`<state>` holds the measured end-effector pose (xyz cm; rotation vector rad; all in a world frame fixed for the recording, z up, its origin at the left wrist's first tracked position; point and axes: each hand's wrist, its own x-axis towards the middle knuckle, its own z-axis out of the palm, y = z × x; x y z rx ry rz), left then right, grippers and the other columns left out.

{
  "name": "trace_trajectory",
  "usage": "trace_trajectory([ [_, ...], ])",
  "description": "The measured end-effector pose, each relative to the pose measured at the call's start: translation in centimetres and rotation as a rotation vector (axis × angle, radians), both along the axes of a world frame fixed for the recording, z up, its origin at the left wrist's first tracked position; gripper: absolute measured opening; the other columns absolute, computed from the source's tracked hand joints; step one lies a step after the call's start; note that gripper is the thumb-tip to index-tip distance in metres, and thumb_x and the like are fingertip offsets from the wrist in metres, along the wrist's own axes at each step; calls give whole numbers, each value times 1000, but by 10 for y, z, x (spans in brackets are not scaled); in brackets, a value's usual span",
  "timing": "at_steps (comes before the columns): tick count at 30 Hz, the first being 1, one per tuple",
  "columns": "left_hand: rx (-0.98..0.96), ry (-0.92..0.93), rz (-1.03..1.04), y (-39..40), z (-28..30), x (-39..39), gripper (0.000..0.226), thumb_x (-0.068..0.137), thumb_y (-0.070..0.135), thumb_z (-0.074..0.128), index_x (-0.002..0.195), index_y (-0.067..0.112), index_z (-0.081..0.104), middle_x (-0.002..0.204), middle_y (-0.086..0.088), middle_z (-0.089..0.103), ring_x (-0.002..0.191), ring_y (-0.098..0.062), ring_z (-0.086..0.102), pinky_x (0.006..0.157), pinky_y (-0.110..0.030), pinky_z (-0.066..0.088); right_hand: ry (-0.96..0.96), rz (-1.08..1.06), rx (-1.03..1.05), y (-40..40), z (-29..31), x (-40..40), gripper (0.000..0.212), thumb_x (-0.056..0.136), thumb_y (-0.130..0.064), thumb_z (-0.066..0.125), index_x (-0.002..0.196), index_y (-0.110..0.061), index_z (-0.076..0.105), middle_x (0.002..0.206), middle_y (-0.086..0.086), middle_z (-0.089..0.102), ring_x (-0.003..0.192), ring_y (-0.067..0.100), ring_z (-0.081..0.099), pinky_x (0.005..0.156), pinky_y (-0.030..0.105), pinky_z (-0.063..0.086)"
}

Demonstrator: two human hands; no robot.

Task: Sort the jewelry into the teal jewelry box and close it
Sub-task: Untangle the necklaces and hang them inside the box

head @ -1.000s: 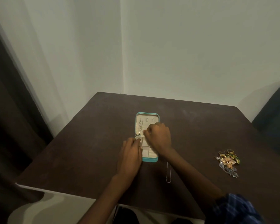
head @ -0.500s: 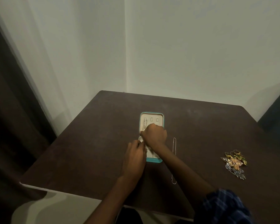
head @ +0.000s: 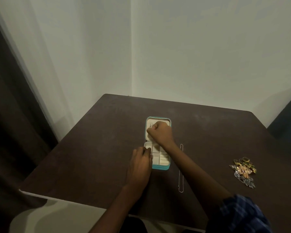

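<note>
The teal jewelry box (head: 160, 168) lies open in the middle of the dark table, its cream lid flat on the far side and its divided tray nearer me. My right hand (head: 160, 132) hovers over the lid with curled fingers, pinching a thin silver necklace (head: 151, 126) against the lid's lining. My left hand (head: 139, 163) rests against the tray's left wall, fingertips on its rim. My right forearm hides part of the tray.
A second thin silver chain (head: 181, 167) lies stretched on the table (head: 91, 148) right of the box. A pile of gold and silver jewelry (head: 244, 170) sits near the right edge. Walls close off the back, and a dark curtain hangs at left.
My right hand has moved away from me, from the hinge area up over the lid, carrying the necklace end. My left hand has stayed at the tray's left side.
</note>
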<state>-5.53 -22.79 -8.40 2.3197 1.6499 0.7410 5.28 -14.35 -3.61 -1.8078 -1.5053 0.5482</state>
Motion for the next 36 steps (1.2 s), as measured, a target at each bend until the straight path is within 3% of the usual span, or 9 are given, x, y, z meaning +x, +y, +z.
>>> trace_trajectory([
  [4, -2, -6, 17, 1, 1, 1, 38, 100, 29, 36, 135, 18, 43, 132, -1, 43, 118, -14, 39, 94, -24, 37, 153, -39, 117, 7, 26, 9, 26, 74, -16, 64, 56, 2, 62, 55, 9, 56, 54, 14, 49, 55, 23, 40],
  [8, -32, 1, 8, 0, 2, 0, 40, 99, 30, 39, 137, 19, 39, 135, -1, 40, 121, -14, 37, 97, -24, 38, 381, -17, 120, 14, 39, 14, 23, 72, -13, 62, 53, -1, 63, 59, 25, 62, 46, 14, 51, 48, 25, 42],
  [13, -43, 16, -13, -1, 3, -1, 40, 98, 29, 41, 137, 18, 39, 135, -2, 39, 122, -15, 37, 97, -25, 39, 620, 38, 94, 17, 54, 17, 22, 78, 2, 58, 57, -3, 64, 55, 10, 58, 38, 10, 44, 45, 24, 41],
  [23, -40, 69, -14, 0, 3, 0, 41, 96, 28, 46, 136, 19, 40, 139, -2, 38, 126, -16, 34, 100, -27, 40, 670, 197, 186, 14, 91, 20, 18, 84, -1, 59, 68, -9, 62, 78, 9, 69, 66, 15, 61, 62, 23, 53],
  [36, 13, 129, -5, -3, 10, 0, 40, 95, 26, 49, 134, 19, 45, 134, -2, 46, 120, -16, 41, 96, -27, 43, 665, 306, 266, -34, 150, 35, 11, 87, -5, 58, 77, -9, 61, 82, 8, 70, 70, 15, 65, 64, 24, 53],
])
